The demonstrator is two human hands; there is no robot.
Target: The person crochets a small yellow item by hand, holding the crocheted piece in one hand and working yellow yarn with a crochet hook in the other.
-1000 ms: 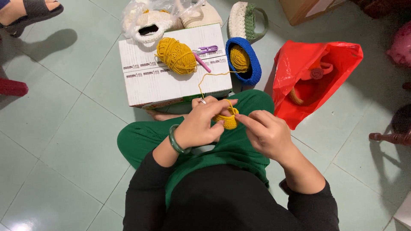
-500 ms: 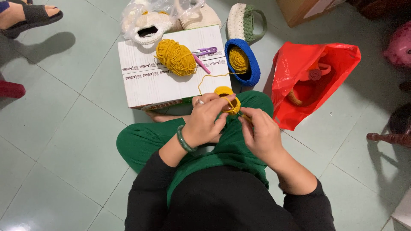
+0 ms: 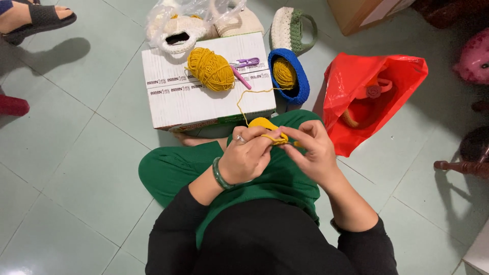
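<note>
My left hand [image 3: 248,155] and my right hand [image 3: 311,148] meet over my green-trousered lap, both closed on a small yellow crochet piece [image 3: 264,125]. A yellow strand runs up from it to a yellow yarn ball [image 3: 284,72] inside a blue crocheted basket [image 3: 300,84]. A second, bigger yellow yarn ball [image 3: 210,69] lies on a white cardboard box [image 3: 188,99] in front of my knees. My right hand's fingers pinch at the piece's right edge; whether a hook is in them is hidden. A green bangle circles my left wrist.
A pink crochet hook [image 3: 240,77] and purple scissors [image 3: 248,62] lie on the box. Behind it sit a plastic bag of cream crochet items [image 3: 178,25] and a cream-green crocheted bag [image 3: 288,28]. A red plastic bag [image 3: 374,94] lies right. Another person's sandalled foot [image 3: 33,18] rests far left.
Both hands have shifted slightly while working the yellow piece; the piece has turned between the fingers and now sits flatter over my left hand.
</note>
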